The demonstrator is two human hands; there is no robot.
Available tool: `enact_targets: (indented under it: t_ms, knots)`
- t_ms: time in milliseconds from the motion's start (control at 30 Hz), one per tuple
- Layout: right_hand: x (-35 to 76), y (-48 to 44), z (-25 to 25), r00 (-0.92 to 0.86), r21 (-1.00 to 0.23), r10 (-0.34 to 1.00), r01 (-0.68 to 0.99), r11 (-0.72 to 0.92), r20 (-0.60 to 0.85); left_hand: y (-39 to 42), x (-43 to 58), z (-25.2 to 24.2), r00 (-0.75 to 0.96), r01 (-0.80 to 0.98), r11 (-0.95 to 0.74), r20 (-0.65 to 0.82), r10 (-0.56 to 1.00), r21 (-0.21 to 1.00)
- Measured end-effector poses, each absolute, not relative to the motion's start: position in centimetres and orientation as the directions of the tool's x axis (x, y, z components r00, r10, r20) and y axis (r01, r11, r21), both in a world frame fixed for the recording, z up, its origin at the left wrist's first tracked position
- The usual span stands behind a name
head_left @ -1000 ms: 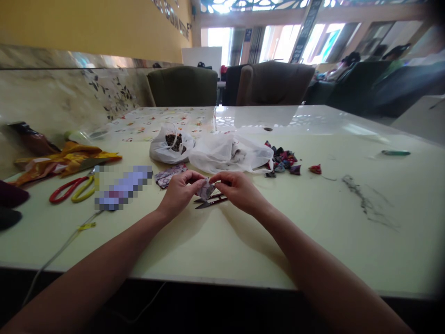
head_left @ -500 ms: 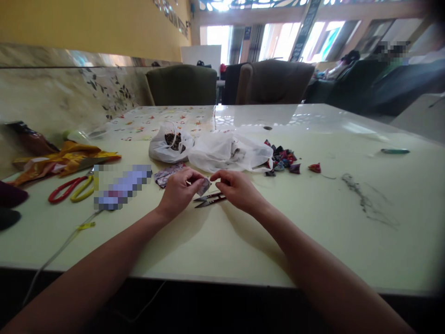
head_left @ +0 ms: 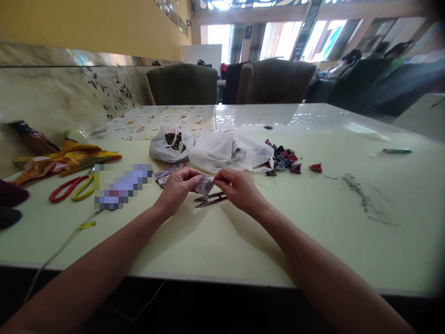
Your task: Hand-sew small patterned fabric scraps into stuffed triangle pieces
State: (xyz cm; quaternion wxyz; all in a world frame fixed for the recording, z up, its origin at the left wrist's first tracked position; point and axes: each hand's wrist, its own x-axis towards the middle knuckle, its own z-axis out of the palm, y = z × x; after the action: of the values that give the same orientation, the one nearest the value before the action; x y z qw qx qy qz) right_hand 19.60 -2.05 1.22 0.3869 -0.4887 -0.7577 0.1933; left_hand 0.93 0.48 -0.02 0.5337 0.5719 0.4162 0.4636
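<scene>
Between thumb and fingers, my left hand (head_left: 179, 188) pinches a small pale patterned cloth piece (head_left: 205, 185). My right hand (head_left: 239, 188) is closed at the right edge of that piece, its fingertips pinched on something too small to make out. Thread snips (head_left: 210, 200) lie on the table just below both hands. A folded patterned cloth (head_left: 165, 175) rests behind my left hand. Farther back are a white plastic bag with dark filling (head_left: 170, 144) and another white plastic bag (head_left: 222, 150). A pile of small colourful cloth pieces (head_left: 283, 157) lies right of the bags.
On the table (head_left: 250, 260) at left are red-and-yellow scissors (head_left: 67, 189), a blurred-out device with a cable (head_left: 123, 185) and orange packaging (head_left: 73, 155). At right lie tangled threads (head_left: 363, 197) and a green tool (head_left: 397, 151). Chairs (head_left: 184, 86) stand behind; people sit at far right.
My right fingertips have come up against the cloth piece, where a small gap showed before. More of the piece now shows between my hands.
</scene>
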Motion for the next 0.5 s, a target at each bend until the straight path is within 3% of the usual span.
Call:
enact_targets:
  t_ms: [200, 500]
  knots:
    - [19.9, -2.08, 1.45, -0.144, -0.659, 0.867, 0.594, 0.462, 0.477, 0.62, 0.85, -0.3, 0.23, -0.009, -0.095, 0.095, 0.969, 0.995]
    - [20.03, -1.95, 1.2, -0.176, -0.615, 0.855, 0.626, 0.479, 0.488, 0.52, 0.8, -0.11, 0.221, 0.032, -0.143, 0.133, 0.966, 0.989]
